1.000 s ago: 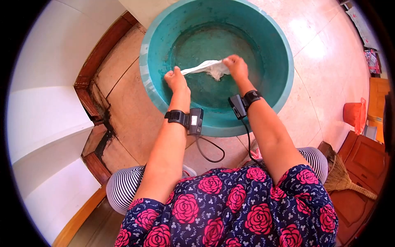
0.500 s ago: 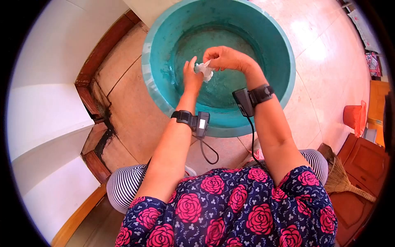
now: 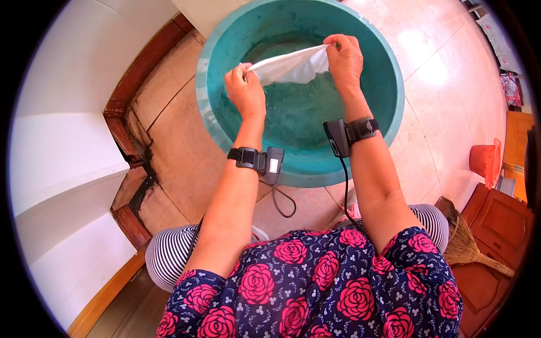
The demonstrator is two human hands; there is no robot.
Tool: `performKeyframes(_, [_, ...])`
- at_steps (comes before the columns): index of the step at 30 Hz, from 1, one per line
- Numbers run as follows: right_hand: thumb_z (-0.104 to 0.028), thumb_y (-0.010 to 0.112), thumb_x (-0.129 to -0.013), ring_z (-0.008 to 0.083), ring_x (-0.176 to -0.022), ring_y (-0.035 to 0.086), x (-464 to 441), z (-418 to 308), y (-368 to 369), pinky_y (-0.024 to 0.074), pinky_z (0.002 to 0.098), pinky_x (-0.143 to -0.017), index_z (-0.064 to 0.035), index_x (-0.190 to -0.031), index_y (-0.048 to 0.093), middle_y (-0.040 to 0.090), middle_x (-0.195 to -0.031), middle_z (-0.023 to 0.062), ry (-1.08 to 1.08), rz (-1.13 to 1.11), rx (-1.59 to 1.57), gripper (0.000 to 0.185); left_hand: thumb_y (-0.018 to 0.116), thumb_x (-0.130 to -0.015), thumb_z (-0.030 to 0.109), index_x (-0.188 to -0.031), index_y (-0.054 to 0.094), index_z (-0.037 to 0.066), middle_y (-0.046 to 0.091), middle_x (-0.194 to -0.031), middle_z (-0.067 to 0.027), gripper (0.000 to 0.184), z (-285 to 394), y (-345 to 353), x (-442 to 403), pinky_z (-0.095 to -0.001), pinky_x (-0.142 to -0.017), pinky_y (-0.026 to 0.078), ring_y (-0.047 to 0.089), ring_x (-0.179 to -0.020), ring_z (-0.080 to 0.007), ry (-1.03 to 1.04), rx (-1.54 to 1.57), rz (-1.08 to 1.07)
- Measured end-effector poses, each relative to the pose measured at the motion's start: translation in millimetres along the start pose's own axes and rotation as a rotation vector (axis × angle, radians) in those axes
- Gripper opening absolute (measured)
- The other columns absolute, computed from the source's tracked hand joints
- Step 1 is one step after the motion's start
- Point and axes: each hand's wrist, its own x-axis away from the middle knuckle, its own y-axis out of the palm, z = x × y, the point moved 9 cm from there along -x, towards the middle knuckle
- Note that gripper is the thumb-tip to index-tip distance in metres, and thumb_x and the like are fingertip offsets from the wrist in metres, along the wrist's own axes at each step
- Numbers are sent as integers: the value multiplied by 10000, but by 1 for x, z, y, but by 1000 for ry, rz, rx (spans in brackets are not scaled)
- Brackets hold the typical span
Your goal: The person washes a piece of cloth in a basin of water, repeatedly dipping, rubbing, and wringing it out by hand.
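Note:
A white cloth (image 3: 293, 67) is stretched between my two hands over a large green tub (image 3: 207, 93). My left hand (image 3: 246, 93) pinches one corner of it, over the tub's left side. At the opposite corner, my right hand (image 3: 345, 63) grips the cloth a little higher up in the view. The cloth's upper edge is drawn nearly straight, and its lower part hangs loosely above the tub's bottom. There appears to be some shallow water in the tub.
Black straps with small devices and cables sit on both forearms. At the right stand a red basket (image 3: 484, 159) and a straw broom (image 3: 465, 248) near a reddish-brown cabinet (image 3: 499, 225). A white wall and step (image 3: 67, 152) with brown trim flank the left. Pale tiles cover the floor.
The white cloth was bunched between my hands and is now spread out. My left hand has moved left, my right hand right and farther forward.

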Motion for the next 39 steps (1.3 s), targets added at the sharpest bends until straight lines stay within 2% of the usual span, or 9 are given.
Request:
performKeyframes(3, [-122,517,-731,264,-823,565,-1,4,3,450,351,-696,-166,-791,625,574,-884,44,7,-36,101,131,536,-744,149,-866,620,101,550,-972,-72,156,37,-10,2,-351,-750,422,548,-867,-250,137,-334,48])
performKeyframes(8, [-135,572,-704,270,-887,568,62,103,87,449,350,-756,-188,-925,619,592,-978,74,53,-1062,630,232,474,-762,234,-1086,561,142,520,-1119,-79,348,-119,80,101,-431,-882,375,482,-1041,-332,-340,-616,-1284])
performKeyframes(17, [-236,703,-626,307,-1017,518,110,120,95,405,356,-879,-122,-1092,545,568,-1022,163,169,-628,452,505,527,-715,187,-1226,415,93,461,-1140,-209,532,-139,74,84,-385,-878,394,476,-1060,-316,-479,-147,-619])
performKeyframes(20, [-189,689,-654,265,-944,557,139,123,138,423,324,-843,-84,-1064,558,598,-969,129,248,-904,161,443,513,-794,327,-1268,366,118,428,-1241,-136,538,-93,48,108,-546,-896,306,448,-1097,-304,-1122,166,-581])
performKeyframes(23, [-156,664,-694,179,-859,558,151,43,142,435,284,-777,-43,-989,574,600,-915,72,621,-1189,-905,329,442,-831,450,-1267,362,158,457,-1215,-120,531,-91,42,117,-647,-822,286,456,-1074,-330,-1389,361,-441])
performKeyframes(27, [-157,603,-775,121,-819,543,142,-49,110,428,255,-748,-28,-926,574,586,-897,34,457,-1506,-1108,201,412,-859,434,-1136,483,113,557,-1055,-97,430,-94,66,115,-464,-761,448,552,-913,-268,-1285,921,-689])
performKeyframes(34, [-279,577,-816,171,-830,571,164,64,145,477,318,-722,-52,-972,518,585,-912,59,1150,-694,-1108,281,507,-851,197,-920,561,59,600,-883,-67,163,-80,92,109,-361,-742,483,582,-801,-207,-1144,1107,-575])
performKeyframes(36, [-301,556,-828,197,-839,575,188,45,175,487,353,-725,-63,-930,557,580,-949,93,1287,-897,-1675,259,540,-836,193,-906,553,63,597,-871,-67,148,-74,103,128,-355,-746,480,581,-790,-206,-1184,1144,-647])
performKeyframes(39, [-252,533,-832,207,-837,578,179,54,169,479,335,-748,-56,-904,577,596,-931,93,1250,-706,-1584,213,514,-821,139,-932,531,63,581,-857,-59,136,-80,85,115,-331,-726,475,569,-771,-193,-978,942,-393])
